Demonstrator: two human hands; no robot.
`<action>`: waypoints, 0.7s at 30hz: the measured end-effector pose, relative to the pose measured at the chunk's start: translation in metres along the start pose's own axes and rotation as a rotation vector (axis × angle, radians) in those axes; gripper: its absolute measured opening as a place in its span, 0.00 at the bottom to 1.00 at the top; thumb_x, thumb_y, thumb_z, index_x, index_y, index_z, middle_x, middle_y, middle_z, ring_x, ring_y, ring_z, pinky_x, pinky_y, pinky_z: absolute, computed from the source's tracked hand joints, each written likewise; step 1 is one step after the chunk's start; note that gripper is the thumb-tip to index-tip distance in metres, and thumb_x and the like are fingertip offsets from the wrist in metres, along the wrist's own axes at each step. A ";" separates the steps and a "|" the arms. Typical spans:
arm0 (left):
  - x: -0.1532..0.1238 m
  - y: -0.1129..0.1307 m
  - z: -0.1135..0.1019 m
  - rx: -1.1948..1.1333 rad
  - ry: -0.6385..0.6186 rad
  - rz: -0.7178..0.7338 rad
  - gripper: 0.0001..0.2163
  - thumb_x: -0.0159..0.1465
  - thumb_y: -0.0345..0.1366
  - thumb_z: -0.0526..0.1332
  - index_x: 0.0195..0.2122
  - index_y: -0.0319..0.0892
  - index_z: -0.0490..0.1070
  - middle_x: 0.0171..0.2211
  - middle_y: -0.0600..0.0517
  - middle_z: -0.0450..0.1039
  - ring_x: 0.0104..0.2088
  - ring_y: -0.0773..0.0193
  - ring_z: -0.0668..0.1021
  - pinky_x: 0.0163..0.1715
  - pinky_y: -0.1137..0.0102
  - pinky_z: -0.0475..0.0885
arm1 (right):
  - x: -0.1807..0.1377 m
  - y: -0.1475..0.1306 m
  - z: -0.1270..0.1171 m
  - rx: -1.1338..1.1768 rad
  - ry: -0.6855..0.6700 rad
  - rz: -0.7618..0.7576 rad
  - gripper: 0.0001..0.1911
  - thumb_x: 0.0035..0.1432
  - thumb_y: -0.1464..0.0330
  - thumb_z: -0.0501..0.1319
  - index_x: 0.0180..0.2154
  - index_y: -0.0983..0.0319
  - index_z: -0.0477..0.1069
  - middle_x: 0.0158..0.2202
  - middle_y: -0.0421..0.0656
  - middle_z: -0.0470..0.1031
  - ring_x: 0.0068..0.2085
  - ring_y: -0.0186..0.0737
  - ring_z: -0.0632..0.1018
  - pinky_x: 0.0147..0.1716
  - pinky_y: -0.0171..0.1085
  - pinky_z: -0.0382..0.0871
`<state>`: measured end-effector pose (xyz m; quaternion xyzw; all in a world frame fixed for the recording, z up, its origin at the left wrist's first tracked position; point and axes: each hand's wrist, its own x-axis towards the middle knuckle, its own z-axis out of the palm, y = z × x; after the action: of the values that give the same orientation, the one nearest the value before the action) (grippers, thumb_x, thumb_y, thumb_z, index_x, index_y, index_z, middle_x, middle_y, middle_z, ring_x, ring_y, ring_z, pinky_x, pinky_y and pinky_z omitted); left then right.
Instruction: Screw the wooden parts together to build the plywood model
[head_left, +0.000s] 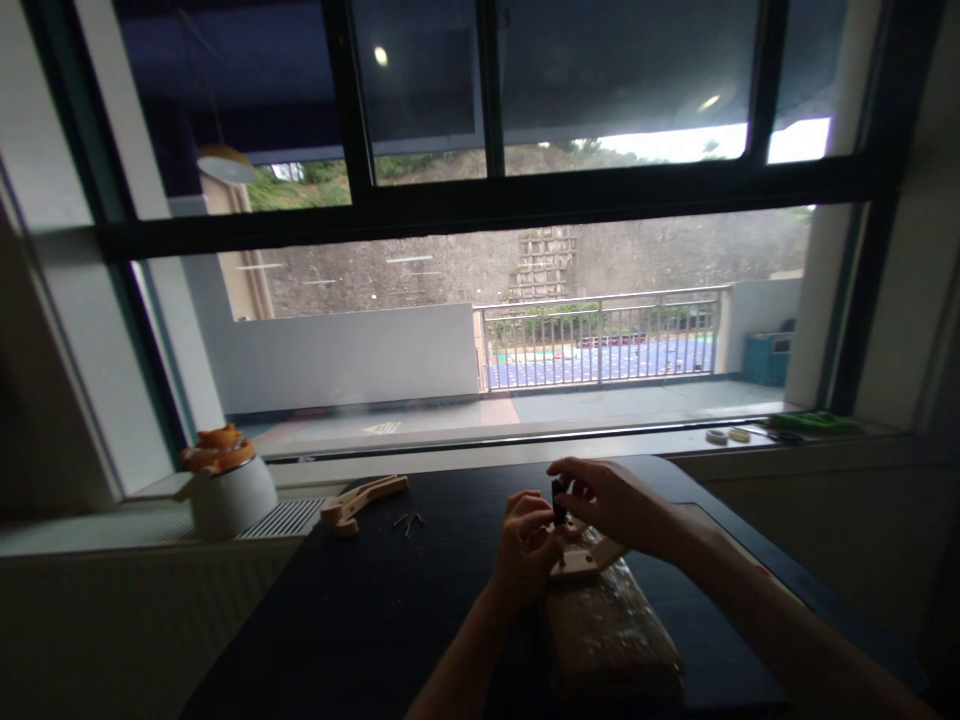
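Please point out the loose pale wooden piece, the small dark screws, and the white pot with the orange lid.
Pale wooden piece (365, 497): head view, middle of its arm.
Small dark screws (409, 521): head view, the cluster.
White pot with orange lid (232, 495): head view, white body.

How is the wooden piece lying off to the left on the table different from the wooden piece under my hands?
The left wooden piece lies bare and untouched on the table; the near wooden piece rests on a plastic-wrapped block, with both hands on it. The left one looks long and forked; the near one is mostly hidden. Both are pale wood.

No text, label or number can be read here. The things on the table are too dark and small.
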<state>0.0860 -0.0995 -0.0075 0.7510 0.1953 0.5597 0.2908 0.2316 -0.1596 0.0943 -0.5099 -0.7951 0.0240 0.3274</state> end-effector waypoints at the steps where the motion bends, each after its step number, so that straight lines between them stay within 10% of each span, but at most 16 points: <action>1: 0.000 -0.001 0.000 0.000 0.001 0.003 0.04 0.55 0.29 0.63 0.31 0.38 0.77 0.34 0.45 0.72 0.48 0.53 0.68 0.50 0.58 0.64 | 0.000 0.001 0.000 0.011 -0.009 -0.012 0.14 0.55 0.68 0.58 0.44 0.61 0.72 0.29 0.42 0.77 0.28 0.36 0.74 0.28 0.32 0.64; 21: -0.003 0.000 0.000 0.007 -0.001 0.000 0.03 0.56 0.29 0.62 0.30 0.39 0.76 0.34 0.46 0.72 0.48 0.55 0.68 0.49 0.59 0.65 | 0.000 0.001 0.002 -0.015 0.037 -0.035 0.08 0.54 0.69 0.59 0.37 0.61 0.74 0.28 0.41 0.76 0.27 0.35 0.72 0.27 0.32 0.62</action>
<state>0.0853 -0.1009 -0.0096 0.7523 0.1971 0.5587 0.2882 0.2317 -0.1587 0.0920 -0.4987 -0.7979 0.0027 0.3385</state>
